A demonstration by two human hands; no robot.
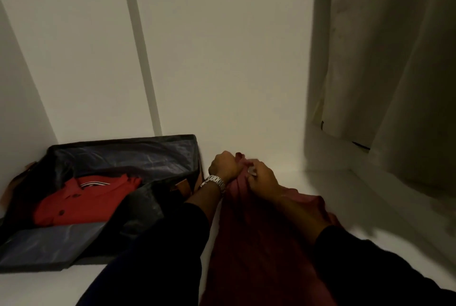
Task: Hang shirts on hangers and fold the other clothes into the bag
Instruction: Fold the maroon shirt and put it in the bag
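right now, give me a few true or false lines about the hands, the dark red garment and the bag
1. Both hands grip the dark red garment. True: the left hand and right hand bunch its far end.
2. The bag is zipped shut. False: it lies open, lining showing.
3. A red collared shirt lies inside the bag. True.
4. The watch is on the right wrist. False: it is on the left wrist.
5. The dark red garment is already in the bag. False: it lies on the white surface right of the bag.
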